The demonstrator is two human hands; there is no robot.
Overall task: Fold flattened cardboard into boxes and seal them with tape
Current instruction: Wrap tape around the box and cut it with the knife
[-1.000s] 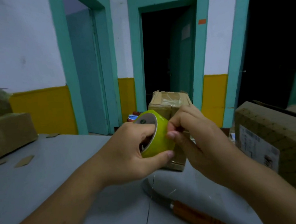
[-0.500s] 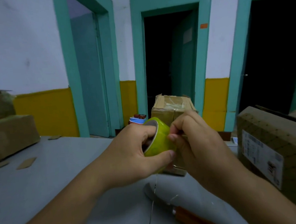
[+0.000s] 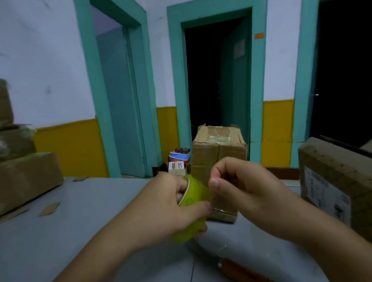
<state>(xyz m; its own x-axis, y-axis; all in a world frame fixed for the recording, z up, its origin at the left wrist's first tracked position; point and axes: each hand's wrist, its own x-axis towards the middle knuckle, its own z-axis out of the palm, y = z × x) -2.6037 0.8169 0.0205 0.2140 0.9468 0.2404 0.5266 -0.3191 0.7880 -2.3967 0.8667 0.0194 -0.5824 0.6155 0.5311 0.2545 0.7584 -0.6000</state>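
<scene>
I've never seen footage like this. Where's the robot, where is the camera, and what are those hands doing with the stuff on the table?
There is no machine here. These are a person's two bare hands, filmed by one wide-angle camera worn on the head, looking forward and down. The left hand has a yellow-green tape roll in its grip. The right hand pinches at the roll's edge, probably picking for the loose end. Below them is a grey table. On it are stacked cardboard boxes at the left, a labelled box at the right, a few cardboard scraps and an orange-handled tool near the bottom. Another box stands behind the hands.
</scene>
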